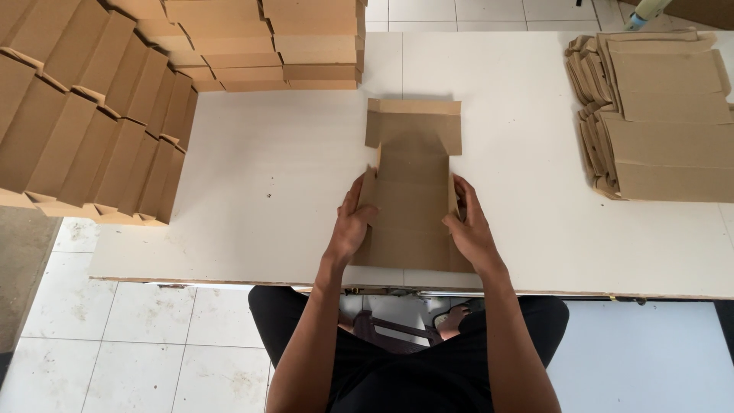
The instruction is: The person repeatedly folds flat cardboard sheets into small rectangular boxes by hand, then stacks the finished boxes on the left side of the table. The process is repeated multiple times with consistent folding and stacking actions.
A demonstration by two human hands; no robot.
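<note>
A seated person works a flat brown cardboard box blank (413, 191) lying at the near edge of a white table (267, 168). The left hand (353, 222) grips the blank's left side flap, fingers curled around its raised edge; the right hand (468, 223) holds the right side flap the same way, fingers spread along the fold. Both flaps stand partly upright. Done well, this fold likely calls for even pressure on both sides, creasing along the scored lines while the base stays flat on the table. Rows of folded boxes (92, 122) stand at the far left, and a stack of unfolded blanks (665, 122) lies well apart at the right.
</note>
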